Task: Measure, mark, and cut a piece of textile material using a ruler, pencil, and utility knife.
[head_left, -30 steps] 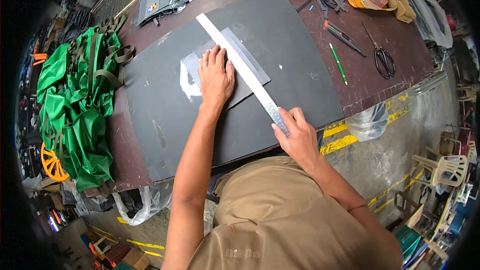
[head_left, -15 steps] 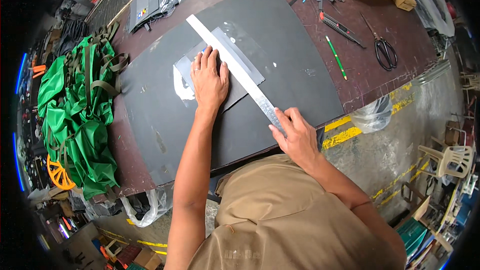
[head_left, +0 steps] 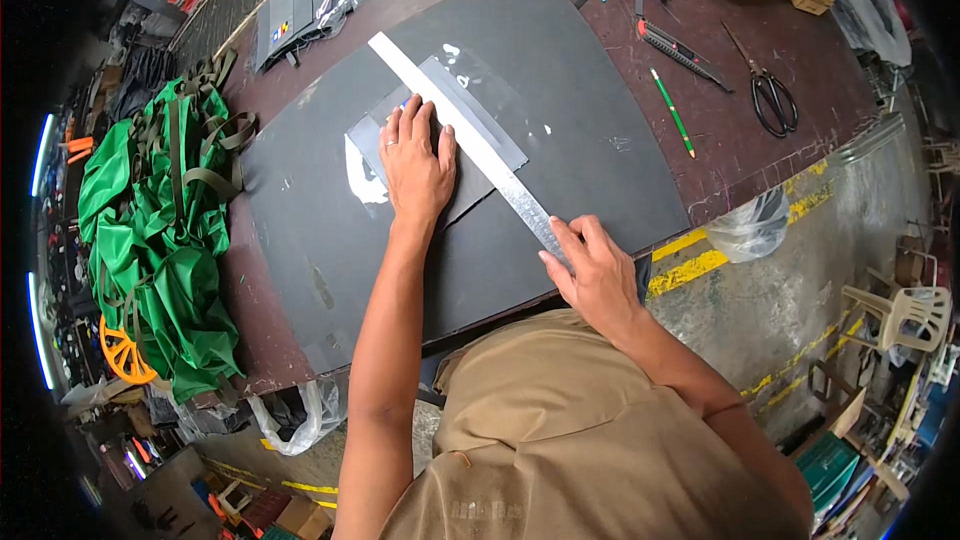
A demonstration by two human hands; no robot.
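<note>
A large dark grey sheet (head_left: 560, 70) covers much of the brown worktable (head_left: 740, 155). On it lies a smaller grey rectangle under shiny clear film (head_left: 480, 105). My left hand (head_left: 415, 165) presses flat on that piece, fingers spread, with a ring on one finger. A long metal ruler (head_left: 470, 135) runs diagonally across the sheet from the far left toward me. My right hand (head_left: 598, 275) holds down the ruler's near end at the table's front edge.
Green bags with olive straps (head_left: 150, 230) are heaped at the table's left. A green pencil (head_left: 673, 112), a utility knife (head_left: 678, 52) and black scissors (head_left: 768, 95) lie at the right. Wrapped dark items (head_left: 305, 5) sit at the back. Concrete floor with yellow stripes (head_left: 690, 265) lies below.
Both hands stay on the sheet and ruler. The view has shifted slightly, and the ruler's near end sits a little further under my right hand.
</note>
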